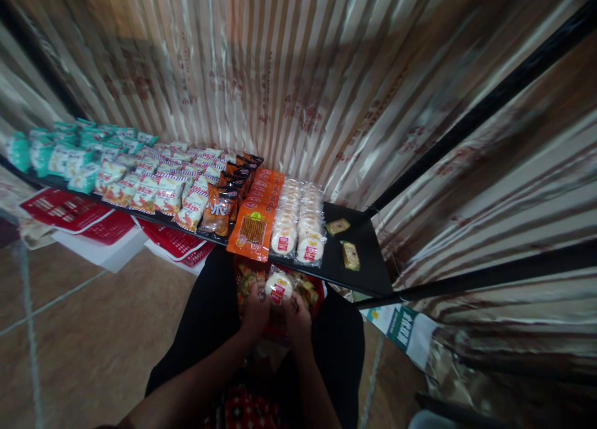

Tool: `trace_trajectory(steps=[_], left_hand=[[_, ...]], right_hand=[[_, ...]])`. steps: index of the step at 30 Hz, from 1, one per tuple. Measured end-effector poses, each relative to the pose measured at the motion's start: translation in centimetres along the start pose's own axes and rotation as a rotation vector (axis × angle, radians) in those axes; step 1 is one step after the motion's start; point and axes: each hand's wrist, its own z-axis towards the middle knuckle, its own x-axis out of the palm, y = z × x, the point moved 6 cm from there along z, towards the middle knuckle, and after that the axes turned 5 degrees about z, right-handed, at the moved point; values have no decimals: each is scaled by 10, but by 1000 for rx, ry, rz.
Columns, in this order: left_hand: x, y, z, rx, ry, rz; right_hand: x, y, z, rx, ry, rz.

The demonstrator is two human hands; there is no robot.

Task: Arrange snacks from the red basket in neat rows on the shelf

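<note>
Between both hands is a packet of round white rice crackers (279, 287) in clear wrap with a red label. My left hand (256, 306) grips its left edge, and my right hand (295, 309) grips its lower right edge. Under the packet, a red basket (321, 295) sits between my knees with wrapped snacks in it, partly hidden by my hands. Just beyond, on a black shelf (373, 249), two rows of matching rice cracker packets (310, 245) lie overlapped. To their left lies an orange bag of stick snacks (253, 224).
Further left on the shelf are orange-black snack bags (219, 208), white snack bags (168, 193) and green bags (77, 158). Two small yellow packets (351, 255) lie at the right end. Red baskets (69, 211) stand below. Black poles (466, 130) and a striped curtain (280, 74) border the shelf.
</note>
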Motion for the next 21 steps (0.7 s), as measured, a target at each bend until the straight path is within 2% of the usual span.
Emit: trace_trajectory(steps=[4, 9, 14, 21], left_hand=[[-6, -21, -3, 186, -70, 221], [-10, -42, 1, 319, -157, 425], [-6, -59, 7, 377, -145, 522], [-3, -79, 15, 414, -161, 581]], right_hand=[[3, 10, 7, 20, 30, 20], [2, 29, 18, -68, -25, -50], [0, 50, 28, -110, -54, -166], [0, 72, 41, -92, -69, -304]])
